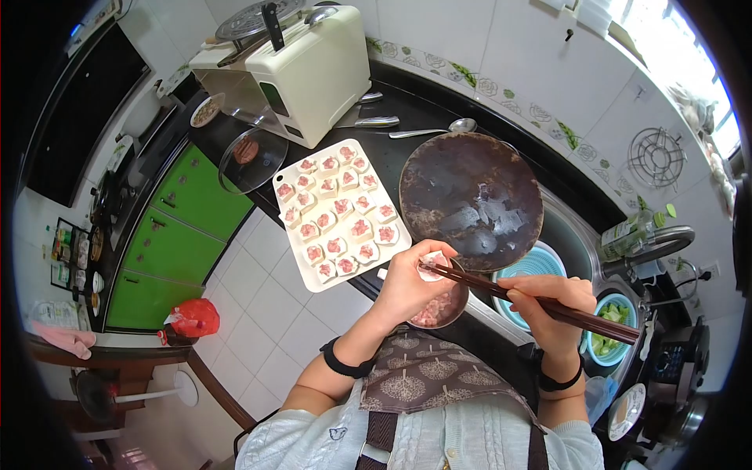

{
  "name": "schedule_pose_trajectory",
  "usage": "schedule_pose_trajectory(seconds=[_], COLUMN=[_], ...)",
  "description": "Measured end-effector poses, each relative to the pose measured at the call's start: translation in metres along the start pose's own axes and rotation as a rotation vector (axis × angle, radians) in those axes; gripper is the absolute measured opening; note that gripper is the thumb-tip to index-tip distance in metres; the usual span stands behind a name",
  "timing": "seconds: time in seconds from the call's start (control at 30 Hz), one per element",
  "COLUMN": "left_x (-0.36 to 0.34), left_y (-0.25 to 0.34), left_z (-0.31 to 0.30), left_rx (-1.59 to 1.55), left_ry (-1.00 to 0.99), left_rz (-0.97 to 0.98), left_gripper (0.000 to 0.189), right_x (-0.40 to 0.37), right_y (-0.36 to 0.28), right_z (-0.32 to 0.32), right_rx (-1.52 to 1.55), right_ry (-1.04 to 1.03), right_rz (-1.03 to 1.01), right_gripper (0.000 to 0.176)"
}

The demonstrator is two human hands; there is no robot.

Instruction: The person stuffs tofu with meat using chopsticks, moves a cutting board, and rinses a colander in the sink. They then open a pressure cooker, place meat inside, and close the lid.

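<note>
Near the centre of the frame, the left hand (411, 274) pinches a white block (433, 267) topped with pink meat, its grip narrow, above a bowl (463, 313) of minced meat (432, 312). The right hand (556, 309) is closed round the chopsticks (489, 287), their tips at the block. The step in hand looks like pressing meat onto it; similar blocks sit on the tray (309, 278), left of centre. The next move seems to call for light pressure and a steady pinch, as the block looks soft.

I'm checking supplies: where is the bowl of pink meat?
In the head view, the bowl is below and right of centre, partly behind the left hand, just above the patterned apron.
</note>
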State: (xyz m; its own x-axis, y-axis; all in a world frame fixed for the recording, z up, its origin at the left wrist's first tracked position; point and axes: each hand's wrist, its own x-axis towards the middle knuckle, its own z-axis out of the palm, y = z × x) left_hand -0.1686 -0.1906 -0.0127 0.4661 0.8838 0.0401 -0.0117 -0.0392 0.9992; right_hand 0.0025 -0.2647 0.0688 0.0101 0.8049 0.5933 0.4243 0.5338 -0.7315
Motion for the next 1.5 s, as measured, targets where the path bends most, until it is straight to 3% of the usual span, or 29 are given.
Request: schedule_pose_trajectory(seconds=[0.13, 0.2, 0.3, 0.4, 0.77, 0.87, 1.13, 1.4, 1.5], left_x=[-0.001, -0.001, -0.001, -0.002, -0.002, -0.002, -0.002, -0.004, -0.005], left_y=[-0.002, 0.003, 0.0, 0.0, 0.003, 0.004, 0.002, 0.002, 0.008], left_z=[-0.002, -0.004, -0.003, -0.004, -0.006, -0.006, -0.006, -0.003, -0.006], left_rx=[-0.062, -0.265, -0.371, -0.41, -0.432, -0.419, -0.396, -0.294, -0.355], left_ry=[0.013, -0.057, -0.075, -0.082, -0.058, -0.068, -0.095, -0.09, -0.075], left_rz=[0.064, -0.046, -0.062, -0.085, -0.129, -0.136, -0.15, -0.06, -0.127], left_gripper=[0.029, 0.028, 0.028, 0.029, 0.027, 0.026, 0.026, 0.027, 0.027], right_x=[-0.003, -0.004, -0.011, -0.011, -0.013, -0.015, -0.001, 0.006, 0.005], right_y=[0.0, 0.002, 0.014, 0.016, 0.016, 0.019, 0.015, -0.003, -0.003], right_z=[-0.006, -0.005, -0.001, 0.001, -0.008, -0.007, -0.011, -0.016, -0.019], right_rx=[-0.057, -0.057, 0.186, 0.269, 0.33, 0.317, 0.075, 0.092, 0.131], right_ry=[-0.023, -0.031, 0.142, 0.194, 0.325, 0.255, -0.004, 0.039, 0.098], right_rz=[0.069, 0.085, 0.392, 0.476, 0.348, 0.42, 0.158, 0.262, 0.245], right_gripper=[0.012, 0.01, 0.003, 0.003, 0.005, 0.005, 0.008, 0.007, 0.007])
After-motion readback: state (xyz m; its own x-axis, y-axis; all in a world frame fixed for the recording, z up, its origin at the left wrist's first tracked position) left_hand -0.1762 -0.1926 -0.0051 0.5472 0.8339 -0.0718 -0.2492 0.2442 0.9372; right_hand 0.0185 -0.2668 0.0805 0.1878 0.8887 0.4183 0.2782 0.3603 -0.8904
